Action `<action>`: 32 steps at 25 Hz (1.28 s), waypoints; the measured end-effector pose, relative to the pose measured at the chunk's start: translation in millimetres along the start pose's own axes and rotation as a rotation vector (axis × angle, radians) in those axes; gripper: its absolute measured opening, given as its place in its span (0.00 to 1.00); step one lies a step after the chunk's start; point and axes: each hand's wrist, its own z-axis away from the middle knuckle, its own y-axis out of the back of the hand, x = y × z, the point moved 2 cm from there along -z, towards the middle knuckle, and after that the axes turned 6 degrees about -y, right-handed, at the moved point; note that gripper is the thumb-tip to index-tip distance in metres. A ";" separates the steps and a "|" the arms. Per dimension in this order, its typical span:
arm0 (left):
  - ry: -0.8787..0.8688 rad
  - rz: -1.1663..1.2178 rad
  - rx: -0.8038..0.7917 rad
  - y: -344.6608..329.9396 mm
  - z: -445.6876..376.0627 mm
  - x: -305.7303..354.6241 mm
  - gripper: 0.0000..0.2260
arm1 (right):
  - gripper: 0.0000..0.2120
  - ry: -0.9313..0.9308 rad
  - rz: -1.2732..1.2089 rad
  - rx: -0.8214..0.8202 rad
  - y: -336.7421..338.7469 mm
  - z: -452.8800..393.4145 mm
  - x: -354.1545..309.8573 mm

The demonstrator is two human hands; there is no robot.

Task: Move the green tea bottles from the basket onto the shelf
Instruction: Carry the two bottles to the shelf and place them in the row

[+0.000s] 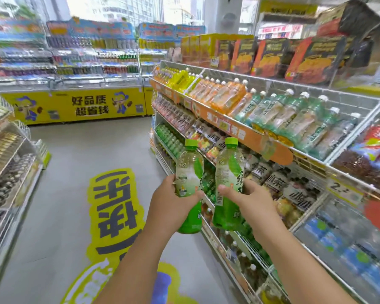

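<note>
I see 2 bottles at frame centre, upright, caps up: left hand (167, 205) grips bottle 1 (189, 185), right hand (250, 201) grips bottle 2 (228, 183).

1 head-worn camera looks forward and down the aisle, close above the shelf (246, 132).
</note>
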 end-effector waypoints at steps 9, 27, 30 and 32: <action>-0.080 0.027 -0.258 -37.6 -197.6 -49.9 0.20 | 0.30 -0.061 -0.018 0.233 -44.7 -152.0 23.5; -0.145 0.053 -0.812 -188.2 -303.0 -79.7 0.28 | 0.42 -0.203 -0.075 0.648 -6.9 -227.3 82.8; -0.131 0.059 -0.886 -216.0 -307.0 -110.6 0.27 | 0.39 -0.227 -0.135 0.717 -7.5 -236.1 121.7; -0.122 0.034 -0.956 -236.0 -311.0 -135.4 0.27 | 0.43 -0.254 -0.150 0.795 -15.0 -243.1 152.3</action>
